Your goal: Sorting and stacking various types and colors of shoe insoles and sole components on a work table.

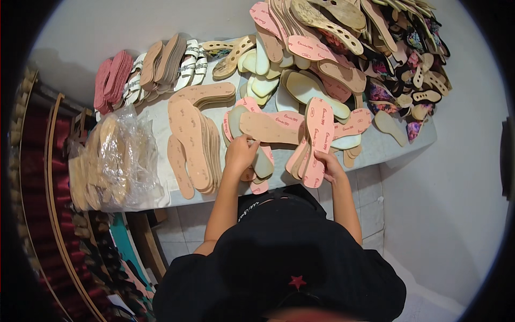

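right hand [331,166] clasps fanned pink insoles [320,129] and, left of this grip, left hand [241,154] pinches a tan insole [264,127].

A: From my remote seat, quick: what's worn?
B: I've got a plain black shirt [332,252], loose, wide across the shoulders.
A: Sleeves?
B: Short. Left sleeve [179,273] and right sleeve [383,273], same black. Forearms bare, left hand [241,154] and right hand [331,165] bare too.
A: Markings?
B: One small red star [297,282], five points, low in my feed. Thin dark curved line just under it.
A: Anything near the waist?
B: Pale lettering [256,208] on black cloth, curving. Can't tell if that's shirt hem or lower garment.
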A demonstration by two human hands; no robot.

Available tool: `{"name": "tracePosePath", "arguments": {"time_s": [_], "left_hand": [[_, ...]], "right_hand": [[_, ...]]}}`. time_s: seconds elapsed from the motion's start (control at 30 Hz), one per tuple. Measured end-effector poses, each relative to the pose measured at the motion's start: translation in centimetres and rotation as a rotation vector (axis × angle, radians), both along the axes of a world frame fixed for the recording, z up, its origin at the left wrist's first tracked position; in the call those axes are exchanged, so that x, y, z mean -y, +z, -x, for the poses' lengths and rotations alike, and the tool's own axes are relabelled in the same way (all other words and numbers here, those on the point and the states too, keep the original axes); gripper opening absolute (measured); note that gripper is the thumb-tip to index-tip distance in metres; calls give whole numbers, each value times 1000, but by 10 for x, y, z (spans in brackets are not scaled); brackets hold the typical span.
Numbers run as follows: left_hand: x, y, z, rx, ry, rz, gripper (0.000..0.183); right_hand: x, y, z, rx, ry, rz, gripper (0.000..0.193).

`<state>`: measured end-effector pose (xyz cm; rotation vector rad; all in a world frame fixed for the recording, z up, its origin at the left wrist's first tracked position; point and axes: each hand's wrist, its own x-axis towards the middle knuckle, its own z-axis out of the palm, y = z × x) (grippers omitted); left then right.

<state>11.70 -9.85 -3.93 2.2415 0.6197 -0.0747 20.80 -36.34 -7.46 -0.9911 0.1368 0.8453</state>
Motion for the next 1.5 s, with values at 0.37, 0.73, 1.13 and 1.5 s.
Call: {"name": "tracePosePath", "arguments": {"time_s": [0.37,0.73,1.13,1.5], "left_hand": [[30,-34,-43,155,442,-344,63],[23,24,-19,939,512,705,37],[-55,143,108,1228,866,204,32],[-174,22,154,669,812,307,41]], "right_hand": [[40,8,-61,218,30,291,37],[35,16,-88,490,153,335,38],[-87,-1,-83,822,324,606,58],[-145,-7,44,1372,517,1142,73]]}}
